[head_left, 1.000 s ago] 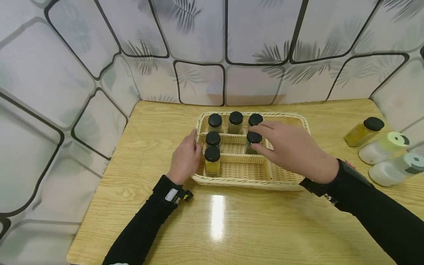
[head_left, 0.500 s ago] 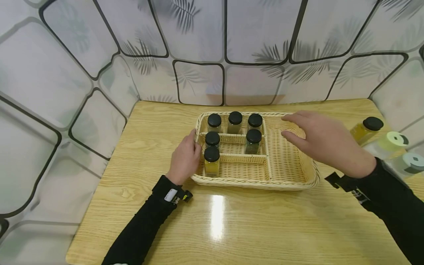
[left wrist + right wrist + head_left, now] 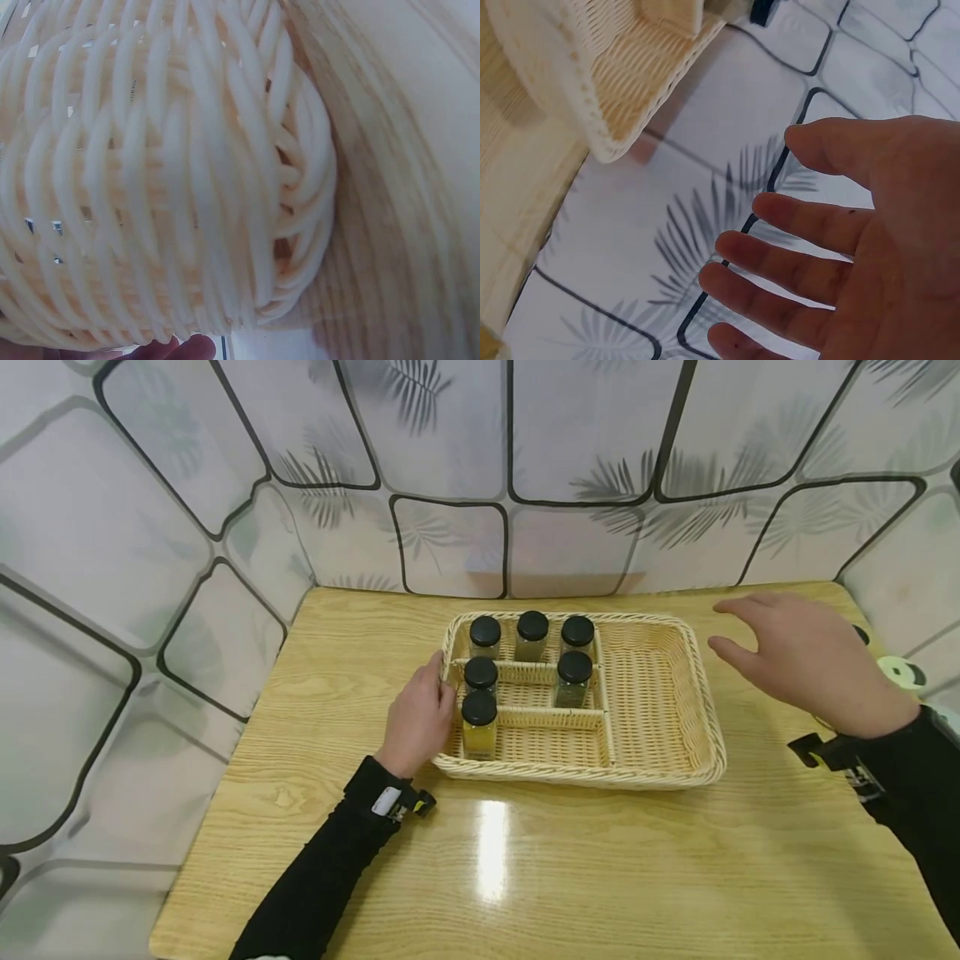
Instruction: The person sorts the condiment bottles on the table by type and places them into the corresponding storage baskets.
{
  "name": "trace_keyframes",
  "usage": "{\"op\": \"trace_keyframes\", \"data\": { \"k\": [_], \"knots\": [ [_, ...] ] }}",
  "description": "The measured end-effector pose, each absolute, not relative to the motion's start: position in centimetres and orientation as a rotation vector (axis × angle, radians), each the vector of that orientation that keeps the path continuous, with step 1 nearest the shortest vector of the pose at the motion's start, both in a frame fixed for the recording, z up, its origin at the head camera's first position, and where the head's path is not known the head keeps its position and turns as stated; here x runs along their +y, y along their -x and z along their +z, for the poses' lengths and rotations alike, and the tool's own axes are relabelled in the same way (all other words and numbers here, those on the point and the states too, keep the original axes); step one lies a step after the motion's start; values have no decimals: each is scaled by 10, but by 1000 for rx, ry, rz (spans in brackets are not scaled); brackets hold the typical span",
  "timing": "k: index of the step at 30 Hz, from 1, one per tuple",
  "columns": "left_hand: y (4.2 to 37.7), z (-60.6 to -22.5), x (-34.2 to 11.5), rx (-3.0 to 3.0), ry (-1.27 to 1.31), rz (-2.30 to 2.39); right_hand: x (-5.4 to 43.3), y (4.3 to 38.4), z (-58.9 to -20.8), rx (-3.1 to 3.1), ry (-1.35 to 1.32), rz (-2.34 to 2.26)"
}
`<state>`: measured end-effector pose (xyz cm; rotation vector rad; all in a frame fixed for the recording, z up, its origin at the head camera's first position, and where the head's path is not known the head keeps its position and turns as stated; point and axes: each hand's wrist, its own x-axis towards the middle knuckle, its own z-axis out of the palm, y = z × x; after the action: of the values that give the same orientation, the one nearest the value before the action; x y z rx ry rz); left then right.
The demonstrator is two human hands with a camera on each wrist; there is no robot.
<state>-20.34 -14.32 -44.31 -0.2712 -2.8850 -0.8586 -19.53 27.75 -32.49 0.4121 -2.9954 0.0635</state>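
Mid-frame, a rectangular cream wicker basket [image 3: 648,710] holds six clear black-lidded jars [image 3: 480,737] in its left half. The left hand [image 3: 416,718] grips its left end; at right, the right hand [image 3: 813,660], fingers spread, hovers before a round pale-green cap [image 3: 902,672], probably a bottle's.

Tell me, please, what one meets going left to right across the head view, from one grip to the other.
Left grip, file of three clear glass jars with round black lids, back row's middle jar, two more jars one behind the other, cream wicker basket's long right compartment, right grip.
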Motion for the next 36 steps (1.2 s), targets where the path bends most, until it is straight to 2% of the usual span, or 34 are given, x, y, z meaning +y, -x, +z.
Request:
{"op": "trace_keyframes", "data": {
  "k": [36],
  "knots": [
    [205, -446, -143, -2890, 251, -875, 358, 223, -353, -3217, -107, 102]
  ]
}}
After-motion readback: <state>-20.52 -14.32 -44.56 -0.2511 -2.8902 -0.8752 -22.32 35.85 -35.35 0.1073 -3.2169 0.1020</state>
